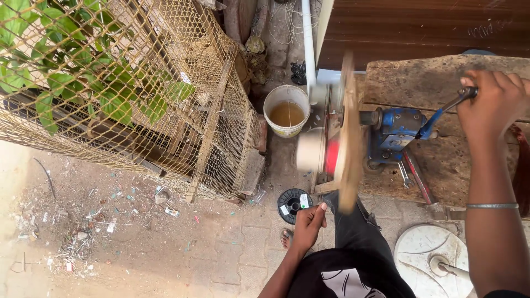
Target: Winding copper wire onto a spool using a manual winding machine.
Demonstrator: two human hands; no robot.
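Note:
My right hand (pixel 493 102) grips the crank handle (pixel 444 110) of a blue hand winder (pixel 395 134) clamped on a worn wooden bench (pixel 441 83). On the winder's shaft a wooden disc (pixel 348 132) and a red coil (pixel 332 156) are blurred by spinning. My left hand (pixel 308 223) is held low in front of my knee, fingers pinched together just below the disc; whatever thin strand it holds is too fine to make out. A black spool (pixel 292 204) lies on the ground right beside that hand.
A white bucket (pixel 286 112) with brownish liquid stands on the ground left of the bench. A wire mesh cage (pixel 165 110) around a leafy plant fills the left. A white round disc (pixel 428 259) lies at lower right. Litter covers the paved ground (pixel 110 221).

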